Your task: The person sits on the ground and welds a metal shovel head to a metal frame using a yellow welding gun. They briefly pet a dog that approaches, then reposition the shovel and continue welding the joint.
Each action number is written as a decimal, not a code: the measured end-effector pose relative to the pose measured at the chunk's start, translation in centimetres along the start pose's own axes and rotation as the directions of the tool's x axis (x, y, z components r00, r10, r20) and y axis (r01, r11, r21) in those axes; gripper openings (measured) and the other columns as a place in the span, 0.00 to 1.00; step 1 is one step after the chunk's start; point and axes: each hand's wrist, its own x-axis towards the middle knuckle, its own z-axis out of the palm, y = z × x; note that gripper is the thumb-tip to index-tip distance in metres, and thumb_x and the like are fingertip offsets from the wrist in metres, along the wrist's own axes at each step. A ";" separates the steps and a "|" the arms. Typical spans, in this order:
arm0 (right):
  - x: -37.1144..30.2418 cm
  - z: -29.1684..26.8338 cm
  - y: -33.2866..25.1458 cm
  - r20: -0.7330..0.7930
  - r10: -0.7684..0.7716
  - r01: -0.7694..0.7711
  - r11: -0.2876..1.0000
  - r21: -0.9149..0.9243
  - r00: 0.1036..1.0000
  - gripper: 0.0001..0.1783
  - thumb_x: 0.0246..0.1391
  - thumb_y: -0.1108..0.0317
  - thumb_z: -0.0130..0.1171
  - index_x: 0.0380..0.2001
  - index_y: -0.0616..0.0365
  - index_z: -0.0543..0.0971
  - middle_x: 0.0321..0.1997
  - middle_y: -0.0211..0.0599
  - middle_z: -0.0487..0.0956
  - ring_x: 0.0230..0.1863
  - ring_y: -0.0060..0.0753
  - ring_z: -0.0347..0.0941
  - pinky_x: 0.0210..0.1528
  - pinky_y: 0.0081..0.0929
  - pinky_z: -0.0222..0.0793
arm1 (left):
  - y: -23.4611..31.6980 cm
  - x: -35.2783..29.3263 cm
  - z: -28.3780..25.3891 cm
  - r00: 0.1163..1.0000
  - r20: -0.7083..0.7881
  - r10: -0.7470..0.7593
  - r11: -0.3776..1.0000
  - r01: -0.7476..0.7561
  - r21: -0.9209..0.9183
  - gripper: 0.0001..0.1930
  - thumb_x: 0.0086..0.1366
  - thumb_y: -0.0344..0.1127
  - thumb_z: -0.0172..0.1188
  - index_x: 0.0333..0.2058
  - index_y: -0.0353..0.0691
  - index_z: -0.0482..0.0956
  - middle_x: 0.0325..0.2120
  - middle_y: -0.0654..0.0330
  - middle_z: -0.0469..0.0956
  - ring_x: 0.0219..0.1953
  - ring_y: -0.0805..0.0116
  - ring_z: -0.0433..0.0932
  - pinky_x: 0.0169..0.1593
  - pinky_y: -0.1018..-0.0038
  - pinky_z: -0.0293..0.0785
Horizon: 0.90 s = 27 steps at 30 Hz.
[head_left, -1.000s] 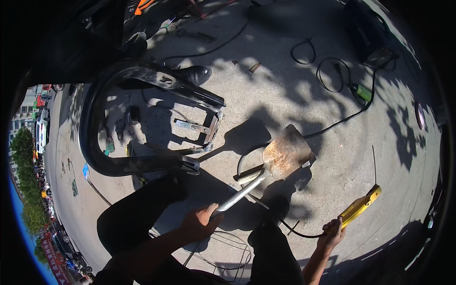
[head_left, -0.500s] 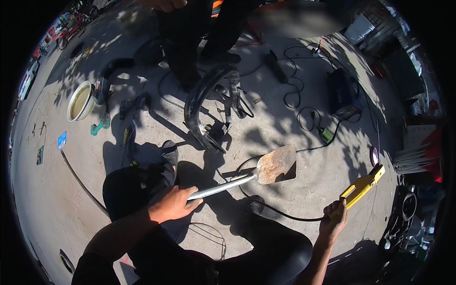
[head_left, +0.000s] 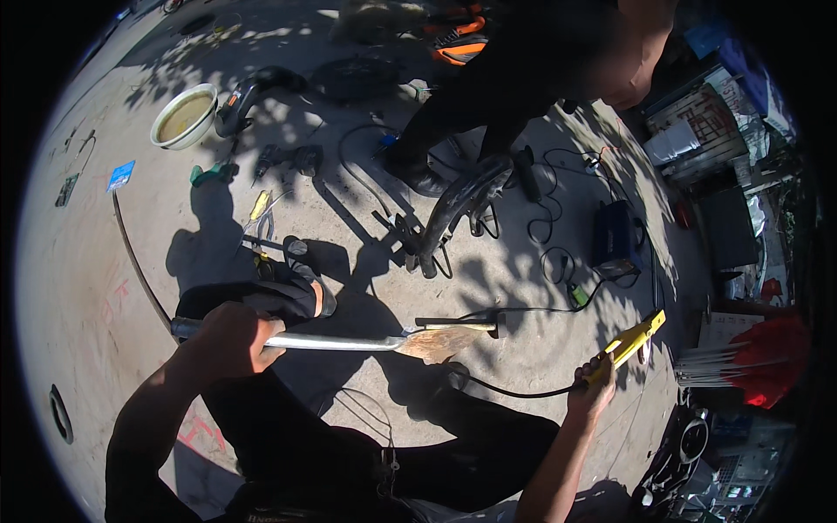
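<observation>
Wrapped around the handle of a silver-shafted shovel with a rust-brown metal blade (head_left: 336, 343), the left hand (head_left: 234, 342) holds it across the black-trousered left leg (head_left: 261, 418). Its long axis runs almost level from left to right, blade pointing right and seen nearly edge-on. Fingers curled, the right hand (head_left: 595, 383) grasps a yellow, elongated welding electrode holder (head_left: 629, 343) slanting forward and rightward; a black cable (head_left: 514, 394) extends leftward from its near end.
</observation>
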 end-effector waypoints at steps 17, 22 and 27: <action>2.8 1.2 5.0 -0.018 0.292 -0.289 0.934 -0.209 0.956 0.11 0.63 0.60 0.65 0.33 0.52 0.75 0.24 0.29 0.74 0.21 0.24 0.69 0.22 0.24 0.64 | -9.0 -9.8 -4.2 0.813 -0.191 -0.550 0.751 0.381 -0.539 0.16 0.65 0.41 0.66 0.28 0.32 0.78 0.17 0.56 0.74 0.19 0.64 0.75 0.26 0.66 0.71; 4.0 -3.2 14.6 -0.162 0.509 -0.531 0.834 -0.154 0.846 0.11 0.62 0.62 0.64 0.30 0.53 0.74 0.21 0.29 0.73 0.19 0.28 0.70 0.19 0.27 0.66 | -7.2 -2.2 -3.8 0.808 -0.044 -0.588 0.513 0.330 -0.793 0.15 0.73 0.43 0.59 0.33 0.36 0.77 0.18 0.64 0.73 0.15 0.77 0.69 0.20 0.76 0.65; 3.3 -7.1 26.8 -0.368 0.574 -0.623 0.782 -0.017 0.731 0.15 0.61 0.57 0.66 0.40 0.54 0.76 0.28 0.34 0.79 0.25 0.36 0.78 0.26 0.35 0.75 | -9.6 9.4 -0.9 0.809 -0.066 -0.583 0.396 0.213 -0.893 0.22 0.76 0.52 0.51 0.40 0.34 0.78 0.19 0.65 0.72 0.15 0.76 0.69 0.20 0.77 0.64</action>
